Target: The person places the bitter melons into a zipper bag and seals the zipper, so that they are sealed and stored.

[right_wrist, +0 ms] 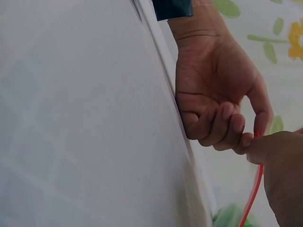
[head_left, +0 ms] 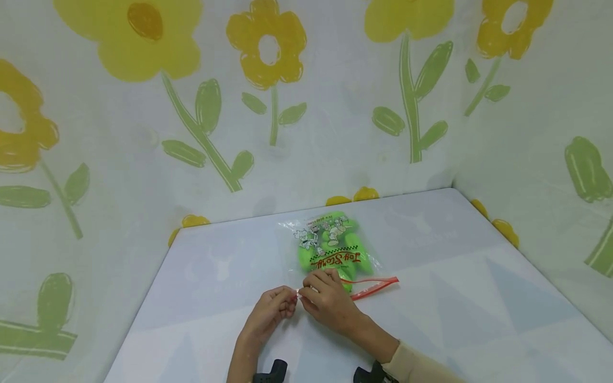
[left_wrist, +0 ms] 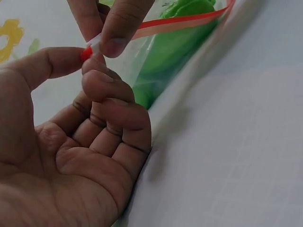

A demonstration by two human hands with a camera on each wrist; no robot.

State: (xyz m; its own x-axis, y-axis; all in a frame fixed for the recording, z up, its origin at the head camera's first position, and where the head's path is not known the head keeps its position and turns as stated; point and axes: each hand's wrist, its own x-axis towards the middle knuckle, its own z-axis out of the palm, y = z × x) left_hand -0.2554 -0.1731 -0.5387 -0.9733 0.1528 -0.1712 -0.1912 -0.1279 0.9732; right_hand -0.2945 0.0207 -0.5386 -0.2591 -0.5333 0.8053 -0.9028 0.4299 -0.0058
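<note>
A clear zip bag (head_left: 337, 255) with cartoon print and red lettering lies on the table, filled with bright green lumpy things. My left hand (head_left: 274, 311) pinches the red end (left_wrist: 86, 53) of its zip strip between thumb and index finger, the other fingers curled in. Close against it, my right hand (head_left: 330, 304) pinches a small white piece (left_wrist: 96, 44) on the strip, partly hidden by the fingertips. From there the red zip strip (head_left: 375, 289) loops out to the right of the right hand. It also runs down from the fingertips in the right wrist view.
The pale table (head_left: 431, 319) has faint triangle patterns. Its far edge meets a white fabric wall (head_left: 330, 133) printed with yellow flowers and green leaves. A dark wrist device (head_left: 272, 372) sits at the left wrist, and another (head_left: 371, 374) at the right.
</note>
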